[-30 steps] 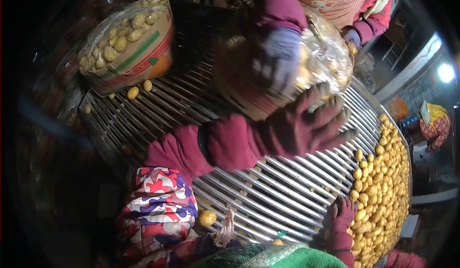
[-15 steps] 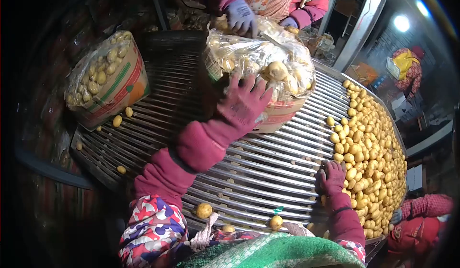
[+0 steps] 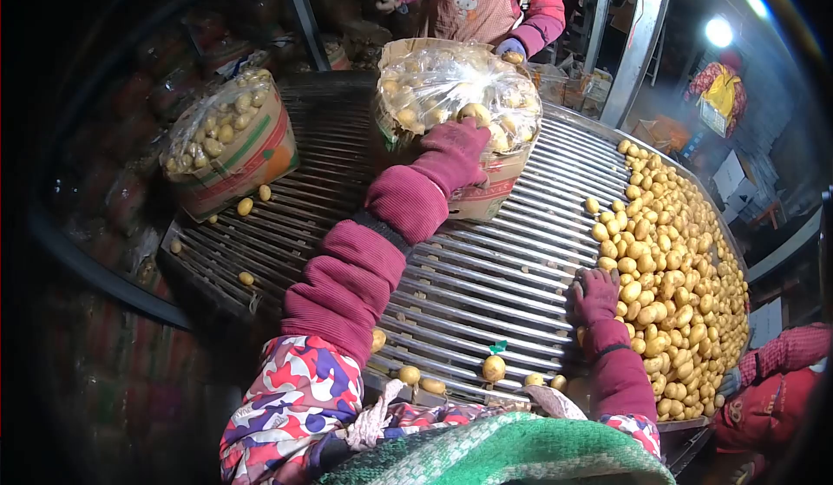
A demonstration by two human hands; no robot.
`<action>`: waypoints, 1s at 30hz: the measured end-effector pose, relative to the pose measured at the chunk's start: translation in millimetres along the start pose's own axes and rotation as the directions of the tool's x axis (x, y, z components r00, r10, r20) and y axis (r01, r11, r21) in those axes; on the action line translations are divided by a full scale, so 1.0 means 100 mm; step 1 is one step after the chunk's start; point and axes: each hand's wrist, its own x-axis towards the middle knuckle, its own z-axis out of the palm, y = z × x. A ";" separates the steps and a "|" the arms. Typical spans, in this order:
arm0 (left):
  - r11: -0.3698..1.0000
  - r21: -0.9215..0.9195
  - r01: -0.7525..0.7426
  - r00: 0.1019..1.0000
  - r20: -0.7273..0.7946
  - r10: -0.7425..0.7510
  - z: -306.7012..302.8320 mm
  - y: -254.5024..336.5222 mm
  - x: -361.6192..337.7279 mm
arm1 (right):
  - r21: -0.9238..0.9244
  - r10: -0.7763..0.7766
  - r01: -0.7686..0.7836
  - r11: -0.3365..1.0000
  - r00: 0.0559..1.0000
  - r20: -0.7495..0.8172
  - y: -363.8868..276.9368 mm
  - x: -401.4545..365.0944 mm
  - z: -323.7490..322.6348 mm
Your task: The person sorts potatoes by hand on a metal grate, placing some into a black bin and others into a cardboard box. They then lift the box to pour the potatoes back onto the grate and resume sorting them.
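My left hand (image 3: 455, 150), in a dark pink glove, reaches to the near edge of a cardboard box (image 3: 495, 192) packed with potatoes under clear plastic. Its fingers curl against a potato (image 3: 474, 114) on top of the box, and the thumb points down along the side. My right hand (image 3: 596, 294), gloved alike, rests palm down on the metal rollers (image 3: 486, 281), fingers apart, beside a large heap of potatoes (image 3: 677, 285). Nothing shows in it.
Another filled box (image 3: 247, 160) stands tilted at the left end of the rollers. Loose potatoes (image 3: 493, 369) lie along the near edge. Across the rollers stands a person in a checked apron (image 3: 468, 3). Another person's red sleeve (image 3: 785, 350) is at the lower right, beside the heap.
My left hand has moved up to the potato, its spread fingers now curled. The opposite person's hand has lifted off the plastic, which lies flatter. My right hand stays beside the heap.
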 end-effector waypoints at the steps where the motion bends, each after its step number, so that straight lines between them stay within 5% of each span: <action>1: 0.999 -0.030 0.014 1.000 0.001 -0.014 0.01 -0.02 -0.03 | 0.012 0.001 -0.001 1.000 1.000 -0.006 0.00 0.01 0.01; 10: 0.926 -0.351 0.141 0.976 -0.108 -0.189 0.28 -0.22 -0.46 | 0.009 0.002 -0.002 1.000 0.999 0.052 0.03 0.02 0.01; 18: 0.950 -0.285 0.131 0.901 -0.366 -0.234 0.48 -0.15 -0.51 | 0.077 -0.062 0.058 0.995 0.997 0.051 0.04 0.03 -0.02; 21: 0.952 -0.213 0.219 0.900 -0.333 -0.282 0.47 -0.11 -0.46 | 0.098 -0.062 0.048 0.994 0.987 0.148 -0.01 0.11 -0.07; 23: 0.950 -0.187 0.250 0.895 -0.329 -0.301 0.47 -0.06 -0.44 | 0.248 -0.038 -0.014 0.969 0.978 0.206 -0.01 0.23 -0.04; 26: 0.947 -0.182 0.264 0.880 -0.357 -0.314 0.46 0.01 -0.43 | 0.673 0.008 -0.076 0.736 0.995 0.104 -0.34 0.90 -0.24; 28: 0.955 -0.192 0.227 0.877 -0.386 -0.286 0.45 0.05 -0.43 | 0.728 -0.002 0.017 0.685 1.000 -0.022 -0.74 1.48 -0.60; 30: 0.954 -0.184 0.237 0.879 -0.378 -0.291 0.43 0.07 -0.44 | 0.756 0.063 -0.086 0.649 0.996 0.059 -1.12 2.06 -0.99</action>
